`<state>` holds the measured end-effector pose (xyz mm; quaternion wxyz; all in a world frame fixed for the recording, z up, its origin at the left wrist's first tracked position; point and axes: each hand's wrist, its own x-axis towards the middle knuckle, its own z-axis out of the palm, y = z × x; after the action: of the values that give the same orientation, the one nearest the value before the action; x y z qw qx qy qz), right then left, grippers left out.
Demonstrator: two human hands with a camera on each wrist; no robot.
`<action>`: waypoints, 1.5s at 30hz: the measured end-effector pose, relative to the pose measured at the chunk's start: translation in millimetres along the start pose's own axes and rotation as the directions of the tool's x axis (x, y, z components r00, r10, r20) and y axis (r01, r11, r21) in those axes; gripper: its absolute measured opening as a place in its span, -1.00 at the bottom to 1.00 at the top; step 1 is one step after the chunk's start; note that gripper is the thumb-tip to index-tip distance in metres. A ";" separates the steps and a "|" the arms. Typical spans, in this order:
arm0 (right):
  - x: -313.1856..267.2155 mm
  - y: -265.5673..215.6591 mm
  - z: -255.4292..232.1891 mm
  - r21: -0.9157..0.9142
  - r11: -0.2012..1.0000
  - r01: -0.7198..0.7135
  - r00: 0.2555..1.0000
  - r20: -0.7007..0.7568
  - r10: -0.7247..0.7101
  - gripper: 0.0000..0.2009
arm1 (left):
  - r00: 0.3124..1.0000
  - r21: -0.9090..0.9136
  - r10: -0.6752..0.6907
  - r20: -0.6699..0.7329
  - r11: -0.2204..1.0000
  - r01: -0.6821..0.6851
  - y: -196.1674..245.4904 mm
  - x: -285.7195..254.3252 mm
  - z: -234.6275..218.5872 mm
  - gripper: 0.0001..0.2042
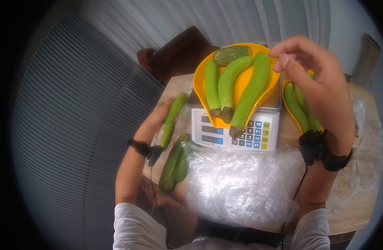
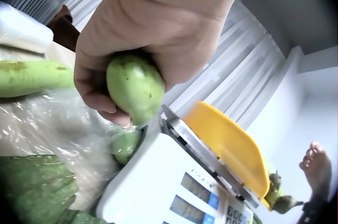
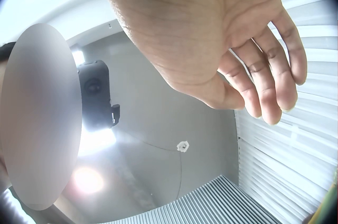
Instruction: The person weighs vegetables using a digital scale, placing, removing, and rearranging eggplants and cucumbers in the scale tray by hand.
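Note:
My left hand curls round a long light-green eggplant, left of a white digital scale. The left wrist view shows that eggplant end-on, with thumb and fingers wrapped about it. On the scale sits a yellow scoop-shaped tray. It holds several green eggplants, their brownish stem ends toward me, and a short dark-green piece at the back. My right hand hovers by the tray's right rim. In the right wrist view its fingers are loosely bent and hold nothing.
Dark-green ribbed gourds lie on the table at front left. Crumpled clear plastic spreads before the scale. Another yellow tray with green eggplants stands at the right. A brown chair and white curtains are behind.

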<state>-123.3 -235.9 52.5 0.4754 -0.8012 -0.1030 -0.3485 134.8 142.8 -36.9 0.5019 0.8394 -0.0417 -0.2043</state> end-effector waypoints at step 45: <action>-0.5 2.5 -2.9 0.040 0.999 0.002 1.000 0.010 -0.003 -0.84 | 0.889 0.354 0.456 0.036 0.827 -0.438 141.9 -69.0 165.5 -0.20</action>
<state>-123.7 -239.6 51.4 0.4905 -0.7931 -0.1134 -0.3428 27.2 -44.8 37.5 0.3781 0.8871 -0.2601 -0.0492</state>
